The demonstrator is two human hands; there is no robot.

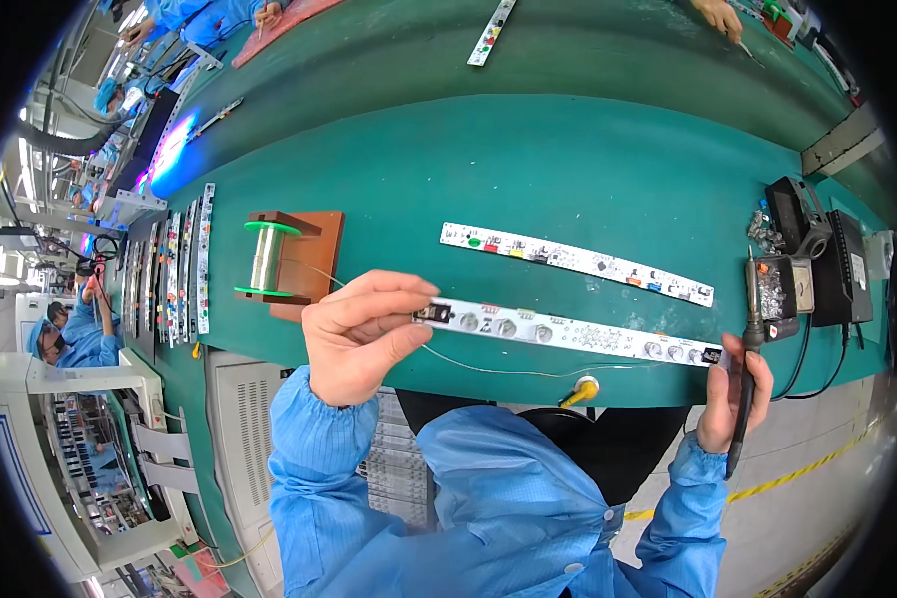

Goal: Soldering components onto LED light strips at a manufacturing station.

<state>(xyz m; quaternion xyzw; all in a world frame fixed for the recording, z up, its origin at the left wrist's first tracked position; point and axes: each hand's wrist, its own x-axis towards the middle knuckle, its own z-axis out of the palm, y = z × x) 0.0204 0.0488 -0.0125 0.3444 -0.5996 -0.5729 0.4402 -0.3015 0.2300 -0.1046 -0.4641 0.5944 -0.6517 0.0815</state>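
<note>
Between my two hands I hold a long, narrow white circuit board (588, 337) with round components and a small black part at each end. My left hand (362, 334) pinches its left end between thumb and fingers. At the right end, my right hand (733, 391) grips the board and also has a soldering iron (750, 344) in it, the tip pointing away from me. A second white circuit board (578, 261) with coloured parts lies on the green mat just beyond. Thin solder wire (528, 373) runs below the held board.
A solder spool (268, 261) with green flanges sits on a brown stand (324, 254) at left. Several strip boards (174, 269) stand in a row farther left. At right are a soldering-iron stand (782, 289) and a black box (847, 269) with cables. A co-worker's hand (720, 16) shows at the far edge.
</note>
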